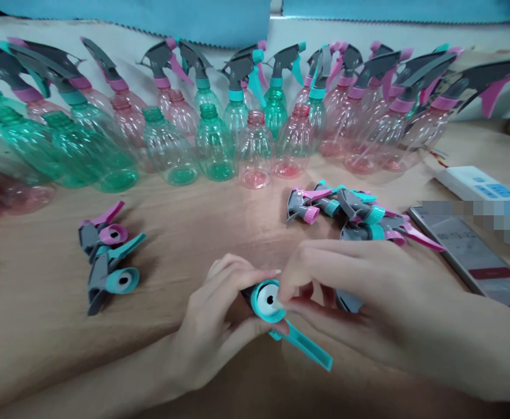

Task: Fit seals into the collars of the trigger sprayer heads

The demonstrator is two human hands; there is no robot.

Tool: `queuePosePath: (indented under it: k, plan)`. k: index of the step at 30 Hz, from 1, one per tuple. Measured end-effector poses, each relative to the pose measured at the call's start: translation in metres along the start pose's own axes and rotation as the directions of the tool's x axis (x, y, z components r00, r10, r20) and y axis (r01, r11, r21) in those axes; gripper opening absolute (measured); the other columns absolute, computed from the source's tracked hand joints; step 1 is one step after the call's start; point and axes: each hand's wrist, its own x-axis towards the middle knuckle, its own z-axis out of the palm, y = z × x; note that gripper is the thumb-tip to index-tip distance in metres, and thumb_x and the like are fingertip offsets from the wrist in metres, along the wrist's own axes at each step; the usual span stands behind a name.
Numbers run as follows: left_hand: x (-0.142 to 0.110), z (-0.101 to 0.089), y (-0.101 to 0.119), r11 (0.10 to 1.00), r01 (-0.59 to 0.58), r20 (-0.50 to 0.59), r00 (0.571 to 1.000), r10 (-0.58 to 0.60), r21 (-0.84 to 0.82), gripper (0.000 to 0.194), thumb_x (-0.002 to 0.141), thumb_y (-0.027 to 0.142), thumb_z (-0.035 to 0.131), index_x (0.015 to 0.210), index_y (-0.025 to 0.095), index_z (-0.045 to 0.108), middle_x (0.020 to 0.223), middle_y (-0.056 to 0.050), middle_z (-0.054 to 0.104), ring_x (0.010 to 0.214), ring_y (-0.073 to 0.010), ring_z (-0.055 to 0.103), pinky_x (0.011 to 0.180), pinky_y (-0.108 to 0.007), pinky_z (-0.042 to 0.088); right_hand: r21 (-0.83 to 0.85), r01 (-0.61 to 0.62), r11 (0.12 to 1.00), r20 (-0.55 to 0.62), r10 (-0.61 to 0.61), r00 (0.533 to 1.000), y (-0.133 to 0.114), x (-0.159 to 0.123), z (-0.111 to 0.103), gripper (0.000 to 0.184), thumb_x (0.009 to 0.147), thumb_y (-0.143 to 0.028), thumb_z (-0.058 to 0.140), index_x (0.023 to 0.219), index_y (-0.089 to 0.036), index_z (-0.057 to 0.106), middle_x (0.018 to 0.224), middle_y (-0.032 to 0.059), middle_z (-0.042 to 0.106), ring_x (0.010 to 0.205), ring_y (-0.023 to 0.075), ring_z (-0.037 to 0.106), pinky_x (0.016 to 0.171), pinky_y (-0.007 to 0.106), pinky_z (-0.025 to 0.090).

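My left hand (pixel 218 317) is closed around a grey and teal spray trigger head (pixel 310 344), low in the middle of the view. Its teal collar faces me, with a white disc (pixel 264 301) inside that has a dark hole in the centre. The teal lever points down to the right. My right hand (pixel 351 291) is pinched, its fingertips at the right rim of the collar, touching or almost touching the white disc. Whatever those fingertips hold is hidden. Two more trigger heads lie to the left, one pink (pixel 102 233) and one teal (pixel 115 278), each with a white disc in its collar.
Beyond my right hand lies a pile of trigger heads (pixel 353 209). Along the back stand open green bottles (pixel 215 145) and pink bottles (pixel 255 151), with several bottles wearing trigger heads (pixel 276 96) behind them. A phone (pixel 473 250) and a white box (pixel 473 181) lie at right.
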Motion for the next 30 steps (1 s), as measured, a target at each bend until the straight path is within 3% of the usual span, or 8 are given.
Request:
queuePosePath:
  k: [10, 14, 17, 22, 30]
  plan:
    - [0.0, -0.002, 0.002, 0.999, -0.006, 0.018, 1.0, 0.006, 0.046, 0.02, 0.086, 0.038, 0.058, 0.09, 0.019, 0.059, 0.081, -0.004, 0.06, 0.078, -0.0185, 0.055, 0.069, -0.033, 0.047, -0.174, 0.143, 0.974, 0.084, -0.13, 0.988, -0.002, 0.003, 0.004, 0.007, 0.086, -0.021, 0.053, 0.085, -0.02, 0.06, 0.072, -0.0041, 0.056, 0.06, 0.0075, 0.048, 0.049, 0.02, 0.032]
    - [0.0, -0.002, 0.002, 0.998, -0.013, 0.011, 1.0, 0.012, 0.054, 0.02, 0.086, 0.039, 0.058, 0.088, 0.019, 0.057, 0.081, -0.004, 0.06, 0.077, -0.0183, 0.055, 0.069, -0.033, 0.047, -0.137, 0.097, 0.986, 0.024, -0.094, 0.995, 0.001, 0.002, 0.004, 0.006, 0.086, -0.02, 0.055, 0.09, -0.021, 0.059, 0.079, -0.0037, 0.063, 0.065, 0.0084, 0.055, 0.056, 0.02, 0.037]
    - [0.001, -0.002, 0.002, 0.999, 0.011, 0.011, 1.0, -0.011, 0.051, 0.018, 0.085, 0.036, 0.061, 0.092, 0.019, 0.057, 0.083, -0.004, 0.061, 0.078, -0.0179, 0.056, 0.07, -0.032, 0.047, -0.175, 0.072, 0.982, -0.021, -0.077, 0.997, 0.002, 0.0, 0.005, 0.011, 0.085, -0.023, 0.058, 0.096, -0.021, 0.058, 0.075, -0.003, 0.064, 0.063, 0.0103, 0.056, 0.051, 0.023, 0.035]
    - [0.002, -0.002, 0.001, 1.0, -0.005, 0.007, 1.0, 0.005, 0.028, 0.017, 0.085, 0.035, 0.061, 0.091, 0.019, 0.057, 0.082, -0.003, 0.061, 0.078, -0.0173, 0.055, 0.071, -0.031, 0.046, -0.191, 0.059, 0.98, -0.088, -0.077, 0.993, -0.001, -0.001, 0.008, 0.003, 0.083, -0.022, 0.057, 0.086, -0.021, 0.058, 0.074, -0.0029, 0.064, 0.059, 0.0099, 0.054, 0.048, 0.023, 0.032]
    - [0.002, 0.0, 0.002, 0.999, -0.03, -0.015, 0.999, 0.03, 0.037, 0.022, 0.086, 0.035, 0.059, 0.103, 0.02, 0.056, 0.081, -0.003, 0.062, 0.077, -0.0173, 0.054, 0.069, -0.03, 0.045, -0.192, -0.013, 0.981, -0.047, 0.005, 0.999, 0.002, -0.011, 0.01, 0.013, 0.078, -0.012, 0.058, 0.084, -0.022, 0.054, 0.069, -0.0071, 0.058, 0.057, 0.0088, 0.05, 0.047, 0.024, 0.027]
